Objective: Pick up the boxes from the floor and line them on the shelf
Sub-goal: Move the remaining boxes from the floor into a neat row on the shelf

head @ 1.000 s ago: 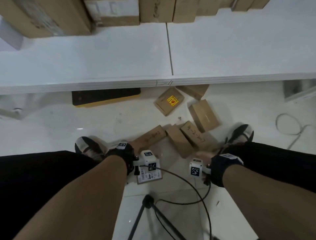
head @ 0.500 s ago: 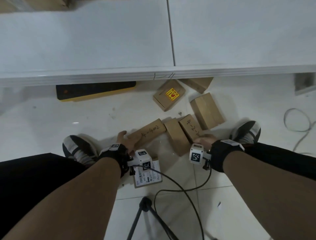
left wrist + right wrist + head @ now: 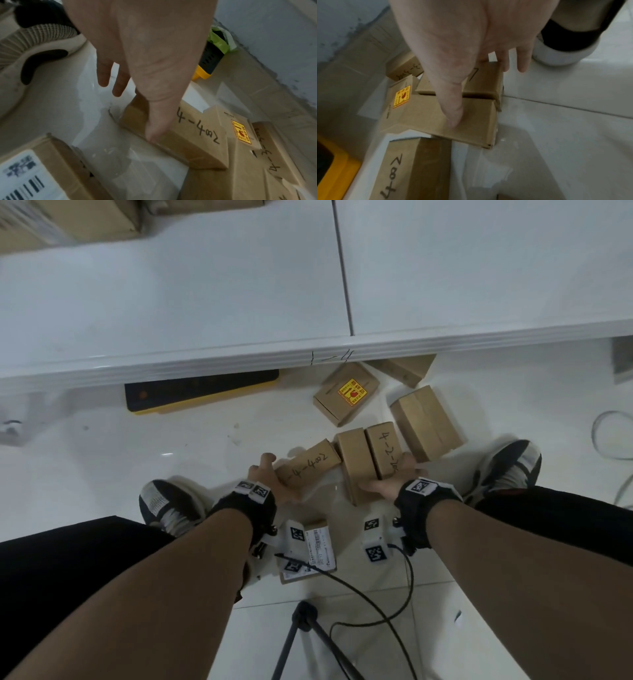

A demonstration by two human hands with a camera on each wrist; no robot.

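Several brown cardboard boxes lie on the white floor below the white shelf [image 3: 212,354]. My left hand [image 3: 270,477] [image 3: 133,111] grips the left end of the box marked "4-4002" [image 3: 310,465] [image 3: 193,129], with the thumb on its near side and the fingers past its end. My right hand [image 3: 394,475] [image 3: 483,96] spans two boxes lying side by side. Its thumb lies on the plain box [image 3: 356,460] [image 3: 428,117], and its fingers reach round the far side of the handwritten box [image 3: 383,446] [image 3: 484,79].
A box with a yellow sticker [image 3: 346,393], a larger box [image 3: 426,422] and one half under the shelf [image 3: 404,368] lie beyond. A labelled box [image 3: 320,549] sits under my left wrist. Shoes flank the boxes. A black-and-yellow case [image 3: 202,392], cables and a tripod leg [image 3: 291,642] are nearby.
Both hands have reached forward from near my feet. The left one has closed on the "4-4002" box, the right one over the two side-by-side boxes.
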